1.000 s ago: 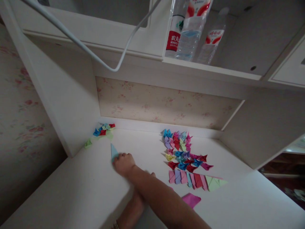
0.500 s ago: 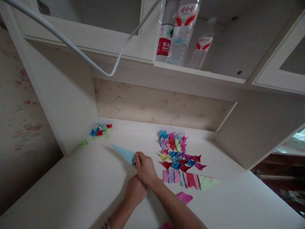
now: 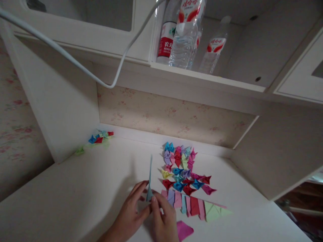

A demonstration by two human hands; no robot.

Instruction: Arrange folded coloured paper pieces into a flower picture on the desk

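A folded light-blue paper (image 3: 150, 178) stands almost edge-on above the white desk, its thin tip pointing away from me. My left hand (image 3: 130, 210) pinches its lower end from the left, thumb and forefinger closed on it. From the right, my right hand (image 3: 164, 215) grips the same lower end between thumb and fingers. The fingers partly cover the paper's near end. Just right of my right hand lies a magenta paper piece (image 3: 184, 230). Beyond it is a row of overlapping folded paper strips (image 3: 194, 205) in pink, purple, red and light green.
Rows of small folded paper figures (image 3: 185, 181) in many colours lie to the right. A small colourful paper pile (image 3: 101, 137) sits at the far left corner. Plastic bottles (image 3: 184, 43) stand on the shelf above, and a white cable (image 3: 83, 69) hangs in front.
The light-blue paper has turned from lying flat toward the left to nearly edge-on and upright in view. My hands have uncrossed and now sit side by side, lower in view.
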